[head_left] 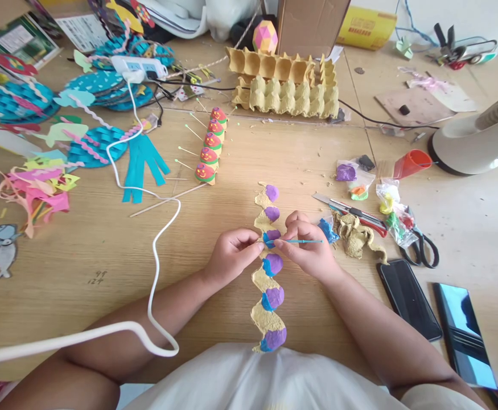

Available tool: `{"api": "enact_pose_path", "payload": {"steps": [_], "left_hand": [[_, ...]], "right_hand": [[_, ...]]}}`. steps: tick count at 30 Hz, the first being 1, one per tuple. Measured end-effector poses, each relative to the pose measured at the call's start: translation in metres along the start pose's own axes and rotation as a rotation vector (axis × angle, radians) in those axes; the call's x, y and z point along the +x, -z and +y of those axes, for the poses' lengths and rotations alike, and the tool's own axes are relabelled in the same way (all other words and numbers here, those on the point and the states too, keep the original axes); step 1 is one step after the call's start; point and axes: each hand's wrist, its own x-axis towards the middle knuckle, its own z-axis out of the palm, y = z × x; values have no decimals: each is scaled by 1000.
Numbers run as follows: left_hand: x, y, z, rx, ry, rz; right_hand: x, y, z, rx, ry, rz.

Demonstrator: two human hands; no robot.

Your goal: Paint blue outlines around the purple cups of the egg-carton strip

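A strip of egg carton [267, 319] runs away from me down the middle of the table, its bumps covered in purple clay, several with blue clay on the left side. My right hand [311, 247] pinches a thin blue stick [308, 241], whose tip lies at the blue clay of the middle bump. My left hand [235, 254] has thumb and forefinger closed on the left edge of the strip at the same bump. A lump of blue clay [328, 230] in plastic sits just right of my right hand.
A finished-looking red and green caterpillar [209, 148] stands beyond my left hand. A white cable [155, 256] crosses my left forearm. At the right are a utility knife [351, 212], carton scraps [353, 236], scissors [423, 247] and two phones [408, 299]. Egg cartons [293, 97] lie at the back.
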Motion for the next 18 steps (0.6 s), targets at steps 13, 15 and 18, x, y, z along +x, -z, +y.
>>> {"api": "enact_pose_path", "payload": {"steps": [13, 15, 18], "left_hand": [[-3, 0, -2, 59, -84, -35], [-3, 1, -3, 60, -89, -37], [-3, 1, -4, 55, -96, -45]], "right_hand": [[0, 0, 2, 37, -18, 4], [0, 0, 1, 39, -6, 1], [-1, 1, 0, 48, 32, -23]]}}
